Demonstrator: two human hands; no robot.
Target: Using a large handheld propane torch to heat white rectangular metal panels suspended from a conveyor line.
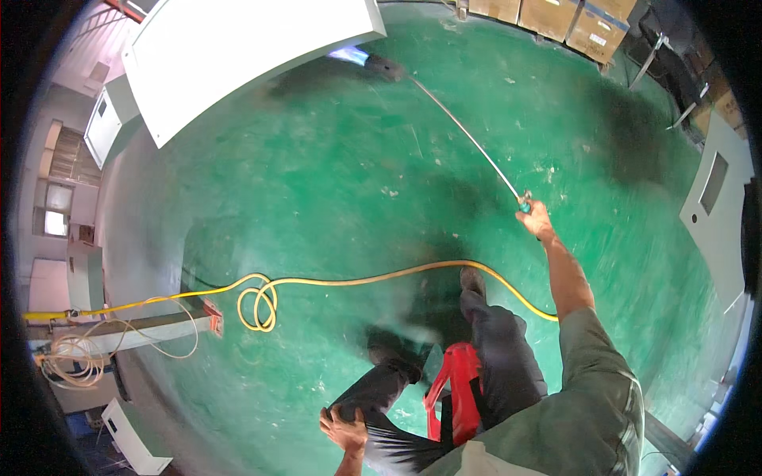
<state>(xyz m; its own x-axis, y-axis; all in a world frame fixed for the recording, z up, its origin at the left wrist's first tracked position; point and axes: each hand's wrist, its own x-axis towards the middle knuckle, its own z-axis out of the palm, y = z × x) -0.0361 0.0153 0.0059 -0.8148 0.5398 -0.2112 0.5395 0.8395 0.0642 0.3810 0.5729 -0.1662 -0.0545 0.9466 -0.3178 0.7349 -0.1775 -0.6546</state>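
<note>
Torch (476,147), long and thin, reaches forward and to the left from my right hand (533,216), well out over the green floor (357,190). My right hand is wrapped around its handle, arm stretched out. At the far end, its dark nozzle (385,68) points left, and a bluish-white flame (349,55) glows there, near the lower edge of a large white panel (254,55) at the upper left. I cannot tell whether the flame touches the panel.

My left hand (343,428) grips no tool; it rests on the left leg of my dark trousers (377,394), fingers spread and bent over the cloth. Between my legs is a red object (460,389) with black parts, its kind unclear.

A yellow hose (357,282) crosses the floor in front of me, with a loop to the left, passing by the toe of my right shoe (472,280). At the left, a metal beam (159,329) has a thin, pale hose (75,361) coiled at its far end. Cardboard boxes (548,16) stand at the upper right, and a grey panel (714,218) with a rectangular opening is at the right.
</note>
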